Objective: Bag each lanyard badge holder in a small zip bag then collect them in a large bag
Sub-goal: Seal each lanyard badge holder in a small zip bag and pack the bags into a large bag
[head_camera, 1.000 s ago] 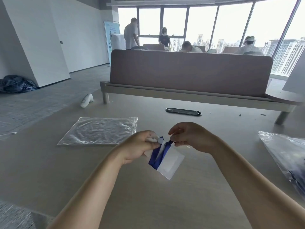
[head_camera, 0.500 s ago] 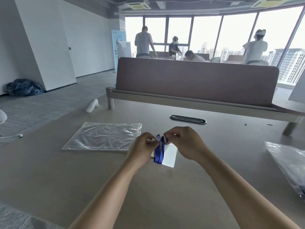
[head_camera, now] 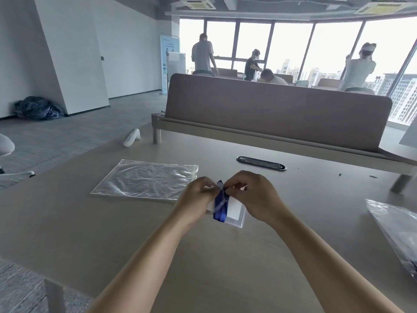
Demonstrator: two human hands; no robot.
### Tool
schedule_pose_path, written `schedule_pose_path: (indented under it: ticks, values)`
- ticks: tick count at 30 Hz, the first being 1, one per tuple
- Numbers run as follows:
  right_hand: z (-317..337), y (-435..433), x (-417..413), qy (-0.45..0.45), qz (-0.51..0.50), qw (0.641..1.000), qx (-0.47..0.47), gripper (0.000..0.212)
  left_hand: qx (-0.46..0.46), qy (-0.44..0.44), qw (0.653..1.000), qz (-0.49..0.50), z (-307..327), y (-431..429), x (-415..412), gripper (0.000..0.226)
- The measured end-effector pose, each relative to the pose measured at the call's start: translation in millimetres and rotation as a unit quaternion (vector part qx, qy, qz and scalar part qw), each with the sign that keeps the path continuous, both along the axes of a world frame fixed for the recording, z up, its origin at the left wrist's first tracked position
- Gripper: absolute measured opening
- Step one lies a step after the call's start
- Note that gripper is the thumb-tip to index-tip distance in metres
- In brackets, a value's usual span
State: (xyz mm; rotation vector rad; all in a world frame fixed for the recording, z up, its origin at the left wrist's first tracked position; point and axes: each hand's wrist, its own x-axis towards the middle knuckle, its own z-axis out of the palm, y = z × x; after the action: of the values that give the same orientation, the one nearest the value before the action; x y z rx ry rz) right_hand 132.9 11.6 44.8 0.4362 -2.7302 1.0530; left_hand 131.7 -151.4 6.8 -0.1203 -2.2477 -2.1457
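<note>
Both hands hold one badge holder, a clear sleeve with a white card and a folded blue lanyard, just above the table's middle. My left hand pinches its top left corner. My right hand pinches the top on the right. A thin clear small bag seems to wrap the holder, but its mouth is hidden by my fingers. A large clear zip bag lies flat to the left of my hands.
Another clear plastic bag with dark contents lies at the right table edge. A black cable slot sits behind my hands, before a brown divider panel. A white controller rests at the far left corner. Several people stand by the windows.
The badge holder has swung from tilted to hanging nearly upright, and my hands have closed in together at its top. The camera has tilted upward.
</note>
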Motion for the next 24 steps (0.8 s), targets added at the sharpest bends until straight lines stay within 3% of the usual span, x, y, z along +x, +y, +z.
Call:
schedule_pose_path:
  ticks: [5,11,24]
  values:
    - [-6.4,-11.8,-1.5,0.059,-0.015,0.998,0.033,0.017,0.005,0.021,1.0,-0.008,-3.1,-8.6,-0.3,0.013]
    - [-9.2,-25.9,-8.8,0.041,-0.01,0.999,0.024,0.012,-0.007,0.032,0.999,0.005,-12.4,-26.1,-4.9,0.009]
    - [-10.4,-62.6,-33.5,-0.073,0.061,0.992,-0.089,0.007,-0.051,0.068,0.995,0.051,-12.3,-76.5,-9.5,0.009]
